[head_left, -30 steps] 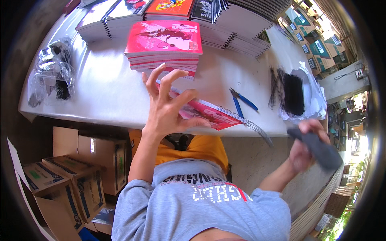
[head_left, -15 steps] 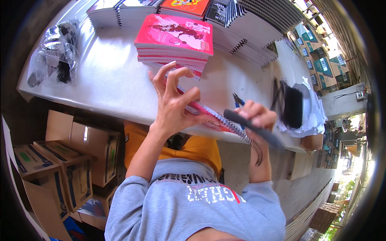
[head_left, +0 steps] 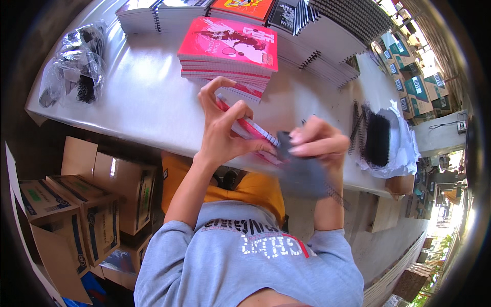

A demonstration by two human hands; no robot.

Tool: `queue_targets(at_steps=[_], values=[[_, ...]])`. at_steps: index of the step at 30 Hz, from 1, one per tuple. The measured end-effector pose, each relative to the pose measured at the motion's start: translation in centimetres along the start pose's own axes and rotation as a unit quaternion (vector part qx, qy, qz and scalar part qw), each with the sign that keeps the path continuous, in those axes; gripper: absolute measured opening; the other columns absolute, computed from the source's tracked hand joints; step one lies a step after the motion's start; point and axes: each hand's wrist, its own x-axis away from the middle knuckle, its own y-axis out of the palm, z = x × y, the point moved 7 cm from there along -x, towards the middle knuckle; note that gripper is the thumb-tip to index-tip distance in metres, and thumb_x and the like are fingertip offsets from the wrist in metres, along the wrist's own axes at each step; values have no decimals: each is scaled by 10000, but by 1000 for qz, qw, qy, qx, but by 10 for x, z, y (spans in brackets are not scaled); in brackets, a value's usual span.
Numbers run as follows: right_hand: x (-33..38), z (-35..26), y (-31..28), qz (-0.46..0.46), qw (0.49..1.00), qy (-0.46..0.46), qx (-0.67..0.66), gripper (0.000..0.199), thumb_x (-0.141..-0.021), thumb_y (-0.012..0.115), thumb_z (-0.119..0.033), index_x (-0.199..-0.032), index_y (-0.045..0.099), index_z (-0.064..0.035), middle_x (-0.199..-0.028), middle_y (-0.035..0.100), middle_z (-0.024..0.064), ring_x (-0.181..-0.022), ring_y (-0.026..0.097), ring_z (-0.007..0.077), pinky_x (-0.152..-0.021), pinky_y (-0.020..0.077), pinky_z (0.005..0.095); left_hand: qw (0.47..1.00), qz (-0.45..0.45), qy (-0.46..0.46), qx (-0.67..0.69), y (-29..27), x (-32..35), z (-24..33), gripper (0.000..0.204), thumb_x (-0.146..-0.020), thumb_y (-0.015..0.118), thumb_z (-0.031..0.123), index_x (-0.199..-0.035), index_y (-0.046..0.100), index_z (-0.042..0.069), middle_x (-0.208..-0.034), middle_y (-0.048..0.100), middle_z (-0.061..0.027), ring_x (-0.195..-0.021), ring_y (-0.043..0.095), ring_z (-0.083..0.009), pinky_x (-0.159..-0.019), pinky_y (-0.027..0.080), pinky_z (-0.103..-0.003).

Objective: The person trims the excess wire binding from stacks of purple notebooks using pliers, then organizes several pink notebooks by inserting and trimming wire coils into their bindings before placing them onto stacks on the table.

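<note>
My left hand (head_left: 222, 128) is closed on a pink-covered notebook (head_left: 251, 127), tilted with its spine edge up above the table's front edge. A dark wire coil runs through the holes of that edge, and its loose end (head_left: 337, 198) sticks out past my right wrist. My right hand (head_left: 323, 139) grips a dark grey, flat object (head_left: 302, 176) against the coil side of the notebook. Motion smears this object, so its exact kind cannot be told. Just beyond my left hand stands a stack of pink notebooks (head_left: 227, 43).
Spiral-bound notebooks (head_left: 340, 30) line the far side of the white table (head_left: 138, 102). A clear plastic bag (head_left: 76, 66) with dark pieces lies at left. Black coils (head_left: 376, 135) rest on white wrapping at right. Cardboard boxes (head_left: 92, 215) stand below the table at left.
The dark grey object in my right hand has swung downward and moved left, nearer the notebook. The coil's loose end has shifted right and down. My left hand keeps its hold.
</note>
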Motion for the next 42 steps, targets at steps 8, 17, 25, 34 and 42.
queue_targets(at_steps=[8, 17, 25, 34, 42], values=[[-11, -10, 6, -16, 996, -50, -66, 407, -612, 626, 100, -938, 732, -120, -774, 608, 71, -689, 579, 152, -613, 464, 255, 998, -10, 5, 69, 3, -1, -12, 644, -343, 915, 381, -797, 555, 101, -1173, 322, -130, -1031, 423, -272, -724, 461, -360], [-26, 26, 5, -26, 992, 119, 20, 355, -624, 617, 99, -912, 728, -75, -854, 659, 78, -792, 618, 163, -709, 483, 262, 990, -12, 13, 139, 2, 0, -24, 683, -355, 917, 379, -797, 485, 89, -1111, 377, -139, -1106, 358, -240, -650, 452, -291], [-31, 17, 18, 2, 992, 118, -37, 319, -661, 565, 88, -891, 726, -63, -844, 693, 97, -817, 627, 194, -749, 492, 297, 962, -6, -105, 253, 4, 1, -35, 805, -382, 927, 190, -934, 354, 72, -1104, 377, -86, -863, 456, -108, -700, 454, -262], [-29, 25, 5, 94, 982, 152, -60, 368, -653, 581, 43, -960, 717, -108, -942, 684, 115, -832, 625, 216, -789, 491, 291, 975, -21, -63, 212, 8, 6, -36, 748, -512, 889, 167, -1015, 349, 54, -1013, 354, -55, -856, 411, -116, -798, 390, -230], [48, 59, -94, 146, 865, 208, 433, 476, -775, 654, -194, -1235, 556, -115, -1180, 580, 167, -1069, 558, 334, -929, 428, 390, 896, -5, -242, 372, 1, 5, -30, 176, -762, 732, 48, -851, 590, -5, -719, 645, -25, -663, 578, -67, -614, 459, -203]])
